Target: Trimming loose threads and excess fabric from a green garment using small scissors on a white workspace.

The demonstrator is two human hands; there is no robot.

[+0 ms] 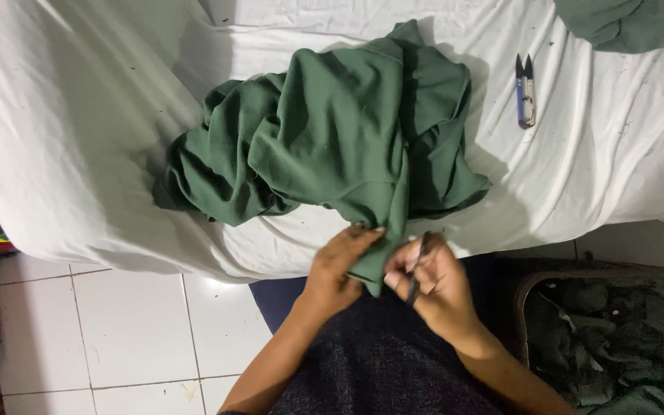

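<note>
A crumpled dark green garment (340,131) lies heaped on a white sheet-covered surface (71,131). One corner of it hangs over the near edge. My left hand (340,265) pinches that hanging corner from the left. My right hand (432,288) sits right beside it, gripping a small dark thread snipper (416,273) whose blades point at the cloth's edge. Both hands work close together just below the table edge.
A second thread snipper (526,91) with a blue handle lies on the sheet at the upper right. More green cloth (632,23) sits at the top right corner. A bin of green fabric scraps (616,338) stands at lower right. White floor tiles (132,330) show at lower left.
</note>
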